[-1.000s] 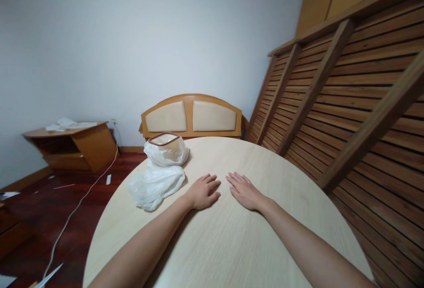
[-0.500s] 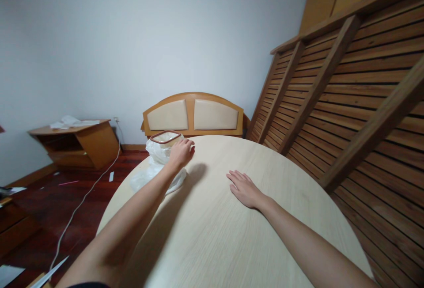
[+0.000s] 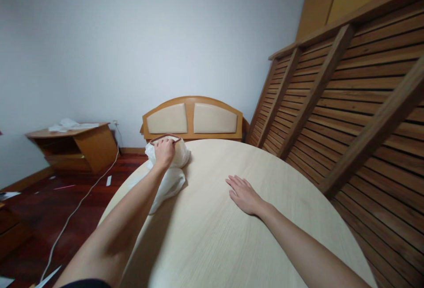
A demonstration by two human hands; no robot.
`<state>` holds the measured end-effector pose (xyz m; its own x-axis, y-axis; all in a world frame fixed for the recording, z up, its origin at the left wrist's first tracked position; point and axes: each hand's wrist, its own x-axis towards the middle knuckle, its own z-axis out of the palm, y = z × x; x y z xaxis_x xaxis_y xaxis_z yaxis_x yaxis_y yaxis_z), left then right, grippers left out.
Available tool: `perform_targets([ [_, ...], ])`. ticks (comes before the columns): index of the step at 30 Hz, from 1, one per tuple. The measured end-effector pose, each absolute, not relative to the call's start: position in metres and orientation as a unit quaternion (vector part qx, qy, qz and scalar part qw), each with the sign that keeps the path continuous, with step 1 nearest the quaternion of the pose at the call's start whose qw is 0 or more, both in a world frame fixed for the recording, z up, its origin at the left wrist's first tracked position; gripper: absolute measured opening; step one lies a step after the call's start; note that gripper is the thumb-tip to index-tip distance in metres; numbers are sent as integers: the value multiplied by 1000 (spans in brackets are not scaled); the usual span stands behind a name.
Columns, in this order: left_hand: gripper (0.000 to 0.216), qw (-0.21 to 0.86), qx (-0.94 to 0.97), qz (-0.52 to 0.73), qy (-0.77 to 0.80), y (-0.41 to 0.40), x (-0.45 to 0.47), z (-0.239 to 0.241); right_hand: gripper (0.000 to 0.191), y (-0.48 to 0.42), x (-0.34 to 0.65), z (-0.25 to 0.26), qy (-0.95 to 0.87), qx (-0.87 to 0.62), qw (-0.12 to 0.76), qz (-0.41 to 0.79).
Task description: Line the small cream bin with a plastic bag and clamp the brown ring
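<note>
At the far left of the round table (image 3: 215, 235) stands a pale container (image 3: 180, 153) with a brown rim, with thin white plastic bag material around it. My left hand (image 3: 164, 151) is at its near side, fingers curled over the rim and closed on it; the fingertips are partly hidden. More of the translucent plastic bag (image 3: 168, 186) lies crumpled on the tabletop below my left wrist. Flat on the table, to the right of the container and apart from it, rests my right hand (image 3: 244, 195), fingers stretched out and holding nothing.
A wooden headboard (image 3: 192, 111) with cream panels stands behind the table. Slatted wood panels (image 3: 331, 102) lean along the right side. On the left are a low cabinet (image 3: 89, 146) with papers on top and a white cable (image 3: 79, 204) across the dark red floor.
My left hand has moved left from beside the container onto its rim, and its fingers have closed there. The right hand stays flat on the table. The view has shifted slightly.
</note>
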<state>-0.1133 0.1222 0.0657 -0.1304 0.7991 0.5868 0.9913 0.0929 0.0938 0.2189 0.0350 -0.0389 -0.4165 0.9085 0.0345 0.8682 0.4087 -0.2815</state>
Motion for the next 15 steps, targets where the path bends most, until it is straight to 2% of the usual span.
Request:
perform_targets([
  [7, 33, 188, -684, -253, -658, 120, -92, 66, 59, 34, 219, -34, -832, -532, 104, 119],
  [15, 31, 160, -767, -266, -561, 87, -23, 65, 58, 36, 221, -40, -835, -524, 119, 121],
])
